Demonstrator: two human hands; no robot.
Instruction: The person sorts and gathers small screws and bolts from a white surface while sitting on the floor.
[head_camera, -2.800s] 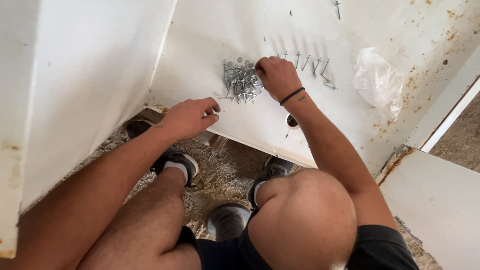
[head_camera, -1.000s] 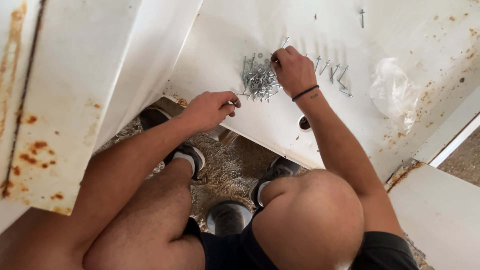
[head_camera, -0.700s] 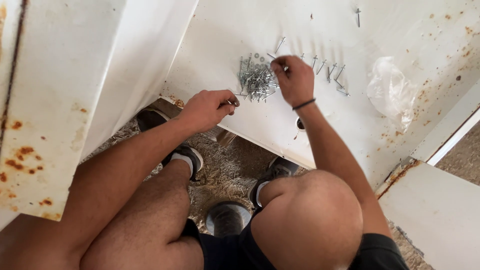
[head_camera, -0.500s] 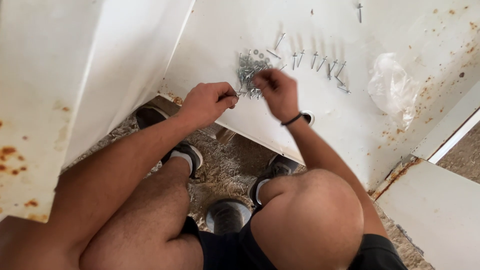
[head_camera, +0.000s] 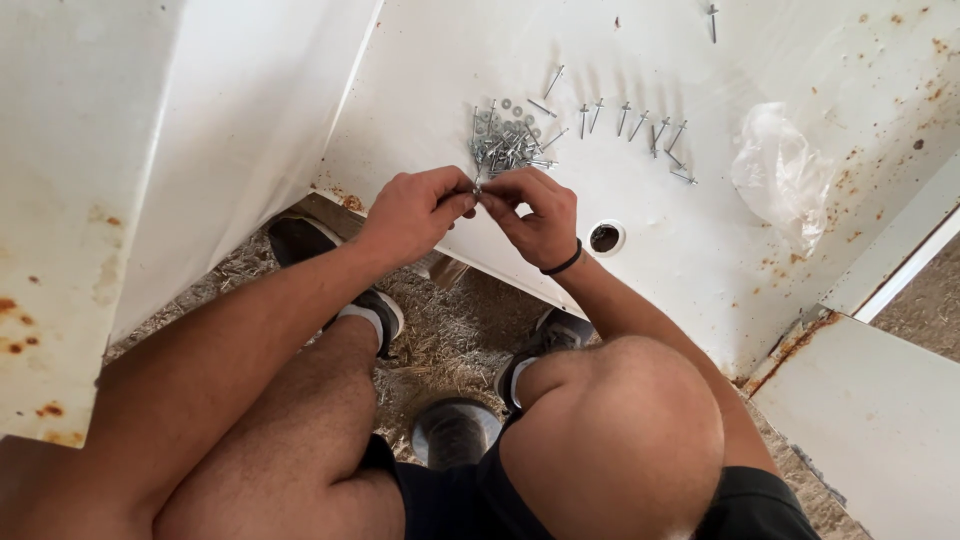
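Your right hand (head_camera: 535, 210) has come back off the pile and now meets your left hand (head_camera: 412, 212) at the near edge of the white metal panel (head_camera: 440, 90), where a moment ago the two were apart. Left to right: your left fingers pinch a small screw (head_camera: 477, 186) at their tips, and your right thumb and forefinger close on the same piece, so you look to be fitting a nut or washer onto it. My read is that the next move needs a steady twist with the threads lined up. Just beyond your fingertips sits the pile of screws and washers (head_camera: 505, 145), then a row of single screws (head_camera: 640, 125). Further right, a crumpled clear plastic bag (head_camera: 785, 175) lies on the panel, no label visible.
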